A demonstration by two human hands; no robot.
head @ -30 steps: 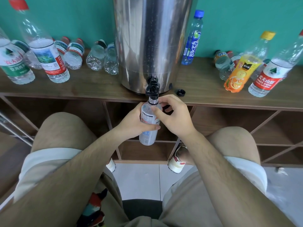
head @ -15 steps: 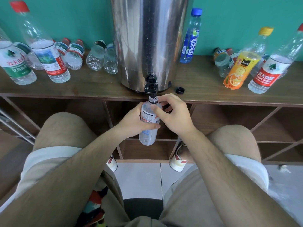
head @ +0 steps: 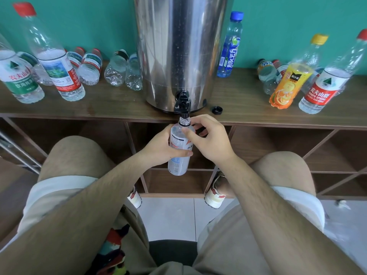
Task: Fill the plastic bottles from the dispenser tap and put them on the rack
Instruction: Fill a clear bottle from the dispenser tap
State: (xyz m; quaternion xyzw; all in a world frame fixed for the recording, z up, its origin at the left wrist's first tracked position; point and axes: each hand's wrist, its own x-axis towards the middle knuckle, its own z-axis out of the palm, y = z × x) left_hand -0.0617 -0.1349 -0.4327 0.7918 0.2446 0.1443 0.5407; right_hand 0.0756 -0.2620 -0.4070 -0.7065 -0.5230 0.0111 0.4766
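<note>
Teal wall [head: 79,26] at back. Grey tile floor [head: 168,219] below, w/ white shoes [head: 213,198] on it. Beige shorts [head: 59,195]; black seat [head: 172,253] btwn legs. Metal rods [head: 17,149] far L.

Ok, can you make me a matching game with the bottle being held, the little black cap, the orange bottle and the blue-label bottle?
Things:
1 held bottle
2 black cap
3 orange bottle
4 blue-label bottle

Clues:
A yellow lid
B mouth under the tap
C lying loose on the shelf top
D standing just right of the dispenser

Pairs: 1-B, 2-C, 3-A, 4-D
</note>
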